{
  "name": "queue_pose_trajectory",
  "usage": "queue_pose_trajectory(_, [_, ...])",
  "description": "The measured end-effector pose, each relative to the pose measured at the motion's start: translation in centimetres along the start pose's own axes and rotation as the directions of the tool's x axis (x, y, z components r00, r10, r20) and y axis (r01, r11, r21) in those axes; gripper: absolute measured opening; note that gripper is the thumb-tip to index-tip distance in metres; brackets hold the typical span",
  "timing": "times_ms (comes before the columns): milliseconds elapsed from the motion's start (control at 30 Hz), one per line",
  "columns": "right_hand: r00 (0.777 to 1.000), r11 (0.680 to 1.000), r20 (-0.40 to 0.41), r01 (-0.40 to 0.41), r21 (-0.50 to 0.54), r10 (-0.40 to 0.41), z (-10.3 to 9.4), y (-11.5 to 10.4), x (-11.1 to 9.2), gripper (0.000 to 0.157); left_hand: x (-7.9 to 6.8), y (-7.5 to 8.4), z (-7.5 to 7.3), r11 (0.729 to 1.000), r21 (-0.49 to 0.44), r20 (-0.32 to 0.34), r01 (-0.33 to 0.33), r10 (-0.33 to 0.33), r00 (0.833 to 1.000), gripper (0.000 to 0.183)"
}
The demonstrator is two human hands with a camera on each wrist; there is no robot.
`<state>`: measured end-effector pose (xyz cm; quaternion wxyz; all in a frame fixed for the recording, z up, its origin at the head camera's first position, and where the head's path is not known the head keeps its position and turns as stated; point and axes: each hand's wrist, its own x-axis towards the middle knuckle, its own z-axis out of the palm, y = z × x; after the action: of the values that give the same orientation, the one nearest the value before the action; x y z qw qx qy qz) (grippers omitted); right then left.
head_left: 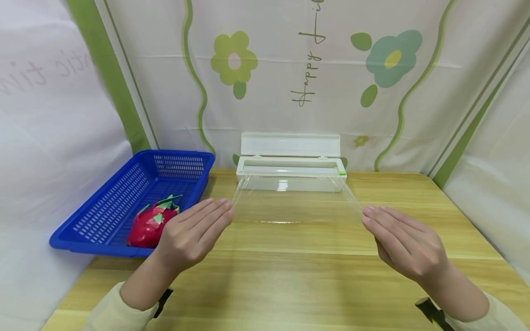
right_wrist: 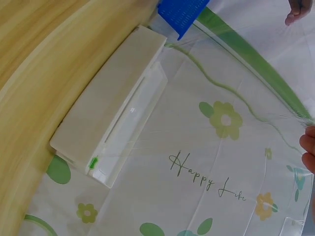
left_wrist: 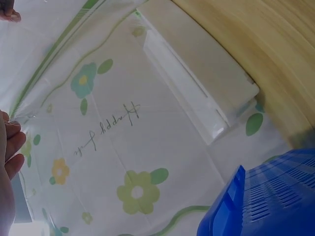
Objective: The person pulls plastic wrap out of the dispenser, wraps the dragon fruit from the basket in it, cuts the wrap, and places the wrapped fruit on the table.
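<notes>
A sheet of clear plastic wrap [head_left: 285, 207] stretches taut from a white cling film dispenser [head_left: 290, 184] at the back of the table. My left hand [head_left: 194, 232] pinches the sheet's left corner, and my right hand [head_left: 407, 241] pinches its right corner. Both hands are raised above the tabletop, level with each other. The dispenser's lid [head_left: 290, 145] stands up, and a small green slider [head_left: 342, 173] sits at its right end. In the left wrist view, the dispenser [left_wrist: 206, 54] lies beyond the fingers [left_wrist: 15, 142]. The right wrist view shows the fingers [right_wrist: 309, 145] at its edge.
A blue plastic basket [head_left: 103, 207] stands at the left of the wooden table [head_left: 290, 285]. Inside it lies a red dragon fruit [head_left: 151, 225] with green scales, close behind my left hand. A printed fabric curtain [head_left: 281, 82] hangs behind the dispenser and at both sides.
</notes>
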<state>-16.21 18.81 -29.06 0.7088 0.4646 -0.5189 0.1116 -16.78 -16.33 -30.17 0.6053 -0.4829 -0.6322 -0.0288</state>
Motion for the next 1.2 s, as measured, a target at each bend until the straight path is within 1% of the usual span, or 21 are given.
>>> queue_pose_trajectory(267, [1.0, 1.0, 0.026, 0.002, 0.031, -0.002, -0.2, -0.1, -0.2, 0.016, -0.1, 0.0, 0.2, 0.999, -0.05, -0.013, -0.002, 0.001, 1.0, 0.018])
queue_pose_trajectory(433, [0.999, 0.998, 0.046, 0.012, 0.064, -0.015, -0.4, -0.1, -0.4, 0.016, -0.3, -0.1, 0.2, 0.997, -0.071, -0.012, -0.024, 0.023, 1.0, 0.018])
queue_pose_trajectory(600, [0.996, 0.995, 0.085, 0.019, 0.102, -0.028, -0.6, -0.1, -0.5, 0.016, -0.6, -0.2, 0.2, 0.994, -0.102, 0.017, -0.038, 0.04, 0.999, 0.019])
queue_pose_trajectory(833, [0.991, 0.991, 0.131, 0.016, 0.136, -0.034, -0.9, -0.2, -1.1, 0.017, -1.1, 0.0, 0.3, 0.989, -0.143, 0.083, -0.03, 0.042, 0.996, 0.022])
queue_pose_trajectory(1033, [0.987, 0.99, 0.152, 0.023, 0.139, -0.044, -1.0, -0.4, -1.4, 0.017, -1.5, 0.1, 0.4, 0.989, -0.138, 0.094, -0.057, 0.071, 0.993, 0.022])
queue_pose_trajectory(1200, [0.985, 0.989, 0.16, 0.038, 0.144, -0.061, -1.1, -0.5, -1.5, 0.017, -1.6, 0.2, 0.3, 0.99, -0.122, 0.111, -0.063, 0.077, 0.991, 0.023])
